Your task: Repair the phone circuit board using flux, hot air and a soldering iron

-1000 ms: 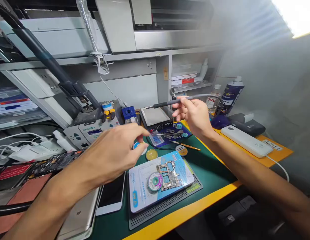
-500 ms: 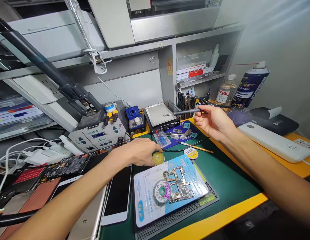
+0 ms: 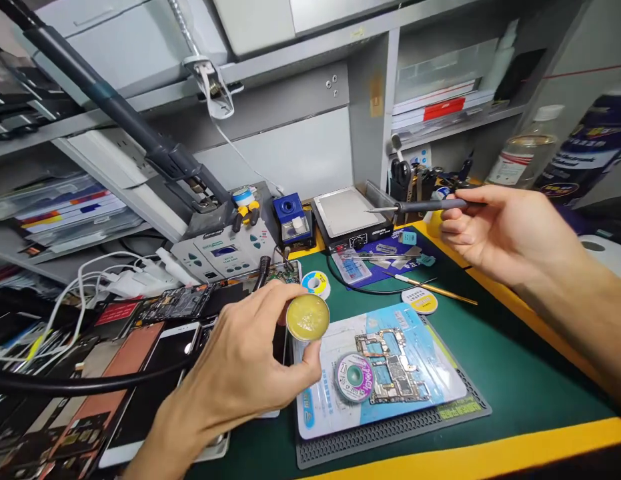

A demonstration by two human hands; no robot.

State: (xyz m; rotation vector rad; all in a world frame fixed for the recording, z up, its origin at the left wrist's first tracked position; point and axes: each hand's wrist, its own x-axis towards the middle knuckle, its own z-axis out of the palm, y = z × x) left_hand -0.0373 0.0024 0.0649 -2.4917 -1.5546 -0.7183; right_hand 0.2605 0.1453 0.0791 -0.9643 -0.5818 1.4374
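Observation:
My left hand [image 3: 250,347] pinches a small round tin of yellow paste [image 3: 308,317] by its rim, raised off the mat and tilted toward me. In my right hand [image 3: 515,233] is a soldering iron [image 3: 430,206], its thin metal tip pointing left above the front corner of the hot plate. Below the tin lies a blue and white blister package [image 3: 335,420]. On it rest a phone circuit board [image 3: 397,367] and a spool of desoldering wick [image 3: 354,377] with a purple label. The package sits on a grey honeycomb mat [image 3: 390,433].
A hot plate [image 3: 345,213] stands at the back beside a blue iron-tip holder [image 3: 293,217]. A soldering station [image 3: 225,253], a solder spool [image 3: 316,285] and several phones are at left. A gold-handled brush [image 3: 440,291] and a round lid [image 3: 419,301] lie right of centre. Bottles stand far right.
My left hand has taken the tin of paste up from the mat and brought it nearer, tilting it. My right hand still holds the soldering iron. The view has shifted and moved closer.

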